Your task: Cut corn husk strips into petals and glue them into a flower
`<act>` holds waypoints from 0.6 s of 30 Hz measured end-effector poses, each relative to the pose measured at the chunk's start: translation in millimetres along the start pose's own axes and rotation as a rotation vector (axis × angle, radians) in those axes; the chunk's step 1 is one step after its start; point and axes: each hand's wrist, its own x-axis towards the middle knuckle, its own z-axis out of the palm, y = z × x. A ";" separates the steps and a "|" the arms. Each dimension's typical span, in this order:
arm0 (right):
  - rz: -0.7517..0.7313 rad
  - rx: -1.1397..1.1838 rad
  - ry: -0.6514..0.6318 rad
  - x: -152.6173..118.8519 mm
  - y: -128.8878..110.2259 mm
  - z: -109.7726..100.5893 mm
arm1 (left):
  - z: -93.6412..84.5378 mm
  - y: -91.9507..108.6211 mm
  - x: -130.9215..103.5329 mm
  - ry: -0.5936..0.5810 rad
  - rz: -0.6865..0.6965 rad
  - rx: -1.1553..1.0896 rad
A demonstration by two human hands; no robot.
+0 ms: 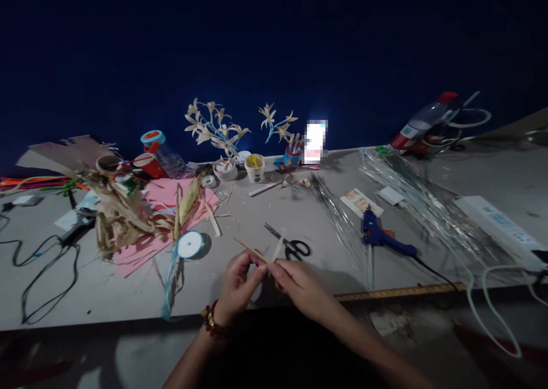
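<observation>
Near the table's front edge my left hand (240, 281) and my right hand (296, 285) meet, fingertips pinched together. Between them is a thin pale husk strip (250, 248); one narrow end points up to the left and a wider pale end rises by my right fingers. The fingers hide its middle. Just beyond my hands lie black-handled scissors (297, 251), partly behind the strip. To the left stands a roll of light blue ribbon (190, 244), its tail hanging toward the front edge.
Dried husks (124, 212) lie over pink sheets (141, 251) on the left. Husk flowers (214, 127) stand in a pot at the back, near a lit phone (314, 142). On the right are a blue glue gun (381, 235), wire bundles (331, 197) and a power strip (500, 226).
</observation>
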 end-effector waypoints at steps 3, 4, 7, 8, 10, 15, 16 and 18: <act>0.067 0.343 -0.159 1.9 1.6 -4.1 | -1.7 3.1 -0.6 -0.032 0.044 0.010; 0.100 0.494 -0.236 1.9 2.2 -6.8 | -2.3 4.3 -0.4 -0.051 0.061 0.003; 0.187 0.884 -0.455 -0.3 5.5 -17.5 | -5.3 5.5 0.6 -0.096 0.091 -0.026; 0.204 0.984 -0.525 -1.5 7.3 -21.4 | -6.7 4.6 1.0 -0.101 0.088 -0.038; 0.213 1.143 -0.664 -3.9 11.2 -28.1 | -9.7 0.8 1.4 -0.097 0.065 -0.066; 0.134 1.107 -0.630 -5.7 12.5 -43.6 | -11.6 -11.4 1.9 -0.046 -0.038 -0.248; 0.119 0.971 -0.490 -4.8 12.2 -48.7 | -10.5 -12.8 2.2 -0.016 -0.062 -0.312; 0.095 0.543 -0.109 -1.8 15.4 -62.3 | -7.5 -14.4 3.0 0.047 -0.109 -0.447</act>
